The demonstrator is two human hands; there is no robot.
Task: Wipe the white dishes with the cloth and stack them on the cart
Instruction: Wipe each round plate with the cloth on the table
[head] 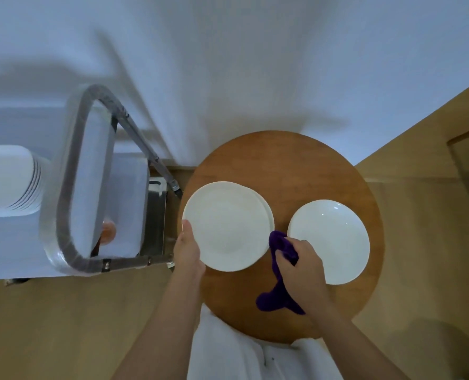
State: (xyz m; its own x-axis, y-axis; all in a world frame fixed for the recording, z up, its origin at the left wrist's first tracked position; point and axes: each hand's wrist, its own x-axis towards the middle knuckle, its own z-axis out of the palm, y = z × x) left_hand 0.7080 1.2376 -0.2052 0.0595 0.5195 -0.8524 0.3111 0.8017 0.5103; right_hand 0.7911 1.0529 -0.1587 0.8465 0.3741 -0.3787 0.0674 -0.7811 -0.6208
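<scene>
Landmark is the round wooden desk (282, 165). Your left hand (187, 249) grips the near-left rim of the top white plate (229, 226), thumb on the upper face, remaining fingers hidden under the rim. That plate sits over the desk's left side, and a second plate's edge (267, 207) shows just behind it on its right, so there is a stack there; can't tell whether the top plate is lifted or resting. Your right hand (300, 266) is curled tight around the purple cloth (278, 275), near the desk's middle, just towards you. One bunched end of the cloth sticks out past your fingers towards the gap between the dishes, and the other end hangs down over the desk's near part. A single white dish (329, 241) lies flat on the desk's right side, your right hand overlapping its near-left edge; contact unclear. The metal cart (90, 174) stands just left of the desk, its tubular handle loop wrapped in clear film. Further left of the desk, on the cart, a stack of white rectangular dishes (8, 179).
</scene>
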